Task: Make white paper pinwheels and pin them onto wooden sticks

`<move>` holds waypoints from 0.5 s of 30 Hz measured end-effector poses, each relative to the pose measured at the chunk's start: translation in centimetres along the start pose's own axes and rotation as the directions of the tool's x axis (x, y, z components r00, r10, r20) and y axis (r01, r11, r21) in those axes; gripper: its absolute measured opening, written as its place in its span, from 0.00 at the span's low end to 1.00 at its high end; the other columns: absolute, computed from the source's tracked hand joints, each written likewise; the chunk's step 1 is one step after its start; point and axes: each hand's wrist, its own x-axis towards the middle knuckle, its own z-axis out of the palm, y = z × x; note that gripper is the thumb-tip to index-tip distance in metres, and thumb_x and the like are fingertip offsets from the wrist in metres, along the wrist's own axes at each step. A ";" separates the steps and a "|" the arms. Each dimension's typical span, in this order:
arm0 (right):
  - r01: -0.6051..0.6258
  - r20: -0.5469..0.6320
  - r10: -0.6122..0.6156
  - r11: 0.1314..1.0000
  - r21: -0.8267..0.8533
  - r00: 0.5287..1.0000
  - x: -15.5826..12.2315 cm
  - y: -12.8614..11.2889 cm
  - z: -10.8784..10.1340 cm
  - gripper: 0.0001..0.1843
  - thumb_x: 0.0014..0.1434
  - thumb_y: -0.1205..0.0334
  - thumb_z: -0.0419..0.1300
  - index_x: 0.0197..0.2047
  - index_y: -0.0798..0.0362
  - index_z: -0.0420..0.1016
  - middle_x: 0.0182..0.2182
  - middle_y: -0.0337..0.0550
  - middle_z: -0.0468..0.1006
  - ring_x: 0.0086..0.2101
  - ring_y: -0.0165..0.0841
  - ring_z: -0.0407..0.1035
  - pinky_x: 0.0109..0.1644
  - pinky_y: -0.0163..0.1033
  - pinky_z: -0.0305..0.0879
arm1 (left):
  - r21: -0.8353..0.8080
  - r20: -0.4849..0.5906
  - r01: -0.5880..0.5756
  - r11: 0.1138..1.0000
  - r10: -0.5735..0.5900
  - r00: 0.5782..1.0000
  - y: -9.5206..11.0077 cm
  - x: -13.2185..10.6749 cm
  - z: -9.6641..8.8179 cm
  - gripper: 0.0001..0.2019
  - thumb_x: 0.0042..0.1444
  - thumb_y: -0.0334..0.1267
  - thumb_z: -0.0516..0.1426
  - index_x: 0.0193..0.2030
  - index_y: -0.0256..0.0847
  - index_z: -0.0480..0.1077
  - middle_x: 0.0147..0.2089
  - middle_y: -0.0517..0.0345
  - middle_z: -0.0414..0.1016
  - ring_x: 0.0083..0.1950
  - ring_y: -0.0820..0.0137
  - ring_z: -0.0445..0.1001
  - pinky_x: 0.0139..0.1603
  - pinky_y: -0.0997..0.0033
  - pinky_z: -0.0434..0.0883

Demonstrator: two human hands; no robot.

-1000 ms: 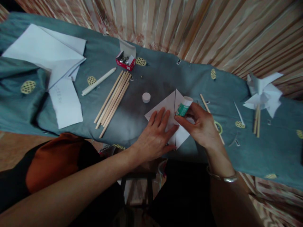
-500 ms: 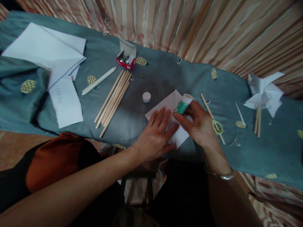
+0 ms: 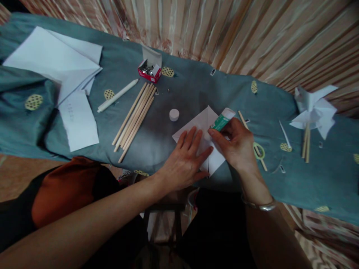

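A square of white paper [image 3: 193, 125] with crease lines lies on the cloth-covered table in front of me. My left hand [image 3: 186, 160] rests on it with fingers spread, pressing it flat. Above the paper's right part, my right hand [image 3: 238, 140] grips a green and white glue stick [image 3: 223, 118]. The glue stick is tilted, its lower end towards the paper's middle; whether that end touches is hard to make out. A round white cap [image 3: 174, 114] stands just beyond the paper, to the left.
Wooden sticks [image 3: 134, 121] and a white candle-like rod [image 3: 117, 95] lie left, below a red box of small metal pieces [image 3: 150, 69]. White sheets [image 3: 53, 56] are far left. Rightwards are green-handled scissors [image 3: 258, 151] over another stick and a paper pinwheel [image 3: 312, 108].
My right hand has shifted slightly right with the glue stick, which leans over more. My left hand stays in place on the paper.
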 end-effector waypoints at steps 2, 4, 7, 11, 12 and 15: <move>-0.002 -0.007 0.002 1.000 -0.006 1.000 0.0 0.1 0.0 0.11 0.53 0.55 0.66 0.37 0.50 0.70 0.32 0.39 0.79 0.33 0.37 0.76 0.38 0.45 0.72 | 0.001 0.001 -0.002 1.000 0.002 1.000 0.0 0.0 0.0 0.36 0.54 0.51 0.61 0.66 0.37 0.60 0.73 0.31 0.46 0.73 0.36 0.41 0.67 0.32 0.49; -0.007 -0.009 0.007 1.000 -0.016 1.000 0.1 0.1 -0.1 0.11 0.54 0.55 0.65 0.37 0.50 0.71 0.32 0.39 0.79 0.33 0.37 0.75 0.37 0.45 0.71 | -0.001 0.002 -0.003 1.000 0.003 1.000 0.0 0.0 0.0 0.35 0.55 0.51 0.61 0.66 0.37 0.60 0.73 0.31 0.46 0.73 0.36 0.41 0.67 0.32 0.49; -0.009 -0.019 0.009 0.999 -0.032 1.000 0.1 0.2 -0.2 0.11 0.54 0.55 0.65 0.37 0.50 0.71 0.33 0.40 0.79 0.32 0.37 0.75 0.37 0.45 0.71 | -0.003 0.005 -0.003 1.000 0.003 1.000 0.0 0.0 -0.1 0.34 0.56 0.50 0.60 0.66 0.38 0.60 0.73 0.31 0.46 0.73 0.37 0.42 0.67 0.32 0.48; -0.008 -0.017 0.007 0.999 -0.032 1.000 0.2 0.3 -0.5 0.11 0.53 0.56 0.66 0.37 0.49 0.71 0.33 0.41 0.79 0.33 0.38 0.75 0.38 0.46 0.71 | 0.002 0.010 -0.007 1.000 0.007 1.000 0.0 0.0 -0.2 0.34 0.56 0.51 0.60 0.66 0.37 0.60 0.73 0.31 0.47 0.73 0.37 0.43 0.67 0.33 0.47; -0.006 -0.019 0.005 0.999 -0.035 1.000 0.2 0.2 -0.5 0.11 0.53 0.56 0.66 0.37 0.49 0.71 0.33 0.41 0.79 0.33 0.38 0.75 0.38 0.46 0.72 | 0.001 0.011 -0.006 1.000 0.006 1.000 0.0 0.0 -0.2 0.34 0.56 0.51 0.60 0.66 0.37 0.60 0.73 0.32 0.47 0.73 0.37 0.43 0.67 0.33 0.48; -0.003 -0.029 0.003 0.999 -0.032 1.000 0.1 0.1 -0.7 0.11 0.52 0.56 0.67 0.36 0.49 0.71 0.31 0.40 0.79 0.33 0.38 0.75 0.38 0.47 0.72 | -0.004 0.017 0.000 1.000 0.000 1.000 0.0 0.0 -0.2 0.34 0.55 0.51 0.61 0.66 0.38 0.60 0.73 0.33 0.47 0.73 0.38 0.43 0.67 0.32 0.48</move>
